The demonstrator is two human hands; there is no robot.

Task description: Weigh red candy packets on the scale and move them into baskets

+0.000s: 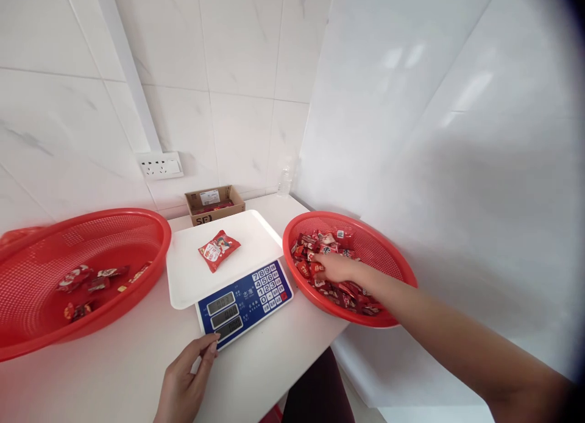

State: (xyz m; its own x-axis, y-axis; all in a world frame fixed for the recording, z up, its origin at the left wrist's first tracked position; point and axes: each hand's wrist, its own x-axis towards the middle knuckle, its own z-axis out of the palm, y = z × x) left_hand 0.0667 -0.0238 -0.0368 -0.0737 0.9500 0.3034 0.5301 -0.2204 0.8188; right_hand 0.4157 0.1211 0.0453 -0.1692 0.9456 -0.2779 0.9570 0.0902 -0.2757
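My right hand [336, 268] reaches into the red plastic basket [388, 258] on the right, its fingers bent in among small red wrapped packets [345, 295]. Whatever lies between the fingertips is hidden in the pile. At the lower left corner of a digital weighing scale [269, 310], my left hand [192, 368] pinches the edge with thumb and forefinger. A red printed packet [219, 250] lies alone on the scale's white tray [256, 240]. Three dark displays show digits, the lower ones apparently zeros.
Another red basket [150, 240] stands at the left, holding several small packets [98, 281]. Behind the scale is an open cardboard box [214, 211] with red contents. A clear plastic bottle [286, 178] stands in the table's back corner. A socket panel [159, 165] is on the tiled wall.
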